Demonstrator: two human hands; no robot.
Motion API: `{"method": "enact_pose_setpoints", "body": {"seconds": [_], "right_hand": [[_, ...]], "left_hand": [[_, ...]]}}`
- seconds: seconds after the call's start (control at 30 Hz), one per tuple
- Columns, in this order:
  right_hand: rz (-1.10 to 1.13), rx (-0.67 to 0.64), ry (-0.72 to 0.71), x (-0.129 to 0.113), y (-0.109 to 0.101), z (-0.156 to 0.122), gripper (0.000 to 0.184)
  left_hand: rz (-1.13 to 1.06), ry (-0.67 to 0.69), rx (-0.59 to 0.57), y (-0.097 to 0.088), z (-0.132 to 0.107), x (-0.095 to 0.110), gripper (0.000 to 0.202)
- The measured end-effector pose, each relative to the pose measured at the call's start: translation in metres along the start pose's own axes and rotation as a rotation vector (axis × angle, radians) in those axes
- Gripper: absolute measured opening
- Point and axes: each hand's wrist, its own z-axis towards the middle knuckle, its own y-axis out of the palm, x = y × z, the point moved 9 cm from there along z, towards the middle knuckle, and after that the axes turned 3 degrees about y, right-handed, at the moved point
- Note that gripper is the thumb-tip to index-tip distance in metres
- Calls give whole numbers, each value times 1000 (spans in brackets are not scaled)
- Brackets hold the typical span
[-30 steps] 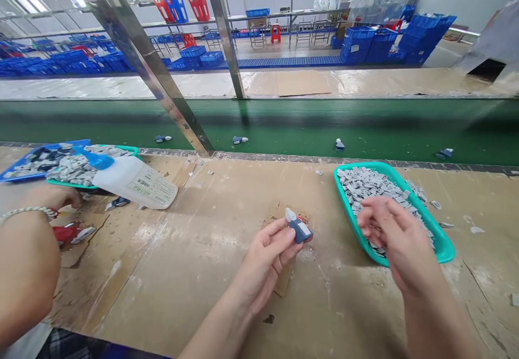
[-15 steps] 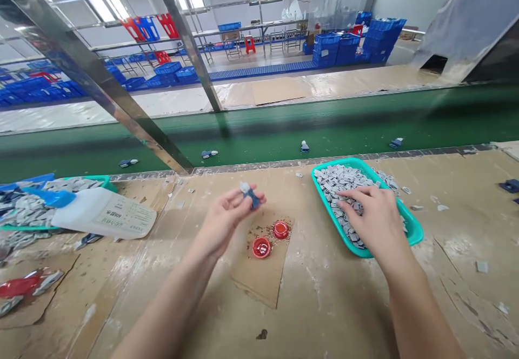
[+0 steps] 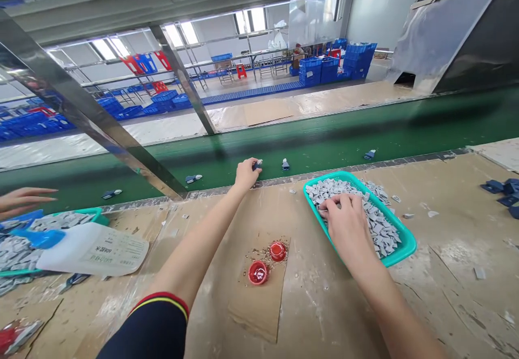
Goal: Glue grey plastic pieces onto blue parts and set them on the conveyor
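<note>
My left hand (image 3: pixel 246 174) reaches out over the edge of the green conveyor belt (image 3: pixel 324 126). Its fingertips pinch a small blue and grey part (image 3: pixel 257 164), which they partly hide. My right hand (image 3: pixel 344 224) rests on the pile of small grey pieces (image 3: pixel 377 224) in a teal plastic tray (image 3: pixel 399 246). Its fingers touch the pieces, and I cannot tell whether they hold one. Two red caps (image 3: pixel 258 272) lie on a cardboard sheet (image 3: pixel 259 305) below my left forearm.
Several assembled parts (image 3: pixel 285 164) lie on the belt. A co-worker's hand (image 3: pixel 22 199) is at the left edge, above a second tray of grey pieces (image 3: pixel 16 252) and a white plastic bottle (image 3: pixel 93 249). Dark blue parts (image 3: pixel 503 192) lie on the bench at right.
My left hand has moved forward from above the cardboard to the belt edge, with the part at its fingertips. My right hand remains in the tray. The view has shifted.
</note>
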Motion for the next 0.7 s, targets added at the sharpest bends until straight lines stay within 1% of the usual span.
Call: {"method": "enact_pose_setpoints", "body": {"seconds": [0.07, 0.13, 0.2, 0.23, 0.27, 0.3, 0.4, 0.47, 0.57, 0.63, 0.7], "right_hand": [[81, 65, -1, 0, -8, 1, 12], [219, 119, 11, -2, -19, 0, 12], [405, 126, 32, -9, -27, -3, 12], [506, 98, 47, -15, -27, -6, 13], [605, 48, 71, -21, -24, -10, 13], [699, -31, 109, -27, -16, -15, 14], [931, -332, 280, -42, 21, -35, 16], [1030, -474, 375, -47, 42, -48, 19], [1106, -571, 437, -51, 59, -57, 22], [1109, -611, 466, -51, 65, -61, 24], [1113, -631, 483, -51, 69, -64, 25]], "left_hand": [[83, 19, -13, 11, 9, 6, 30], [135, 45, -19, 23, 14, 17, 32], [156, 69, -32, 35, 15, 30, 30], [157, 73, -43, 42, 15, 36, 28], [154, 67, -58, 49, 15, 40, 27], [147, 53, -73, 55, 15, 43, 26], [104, -23, -99, 67, 14, 44, 21], [48, -71, -99, 67, 11, 41, 17], [-96, -109, -109, 57, -2, 40, 17], [-237, -107, -143, 47, -19, 44, 18], [-396, -94, -185, 33, -44, 50, 23]]}}
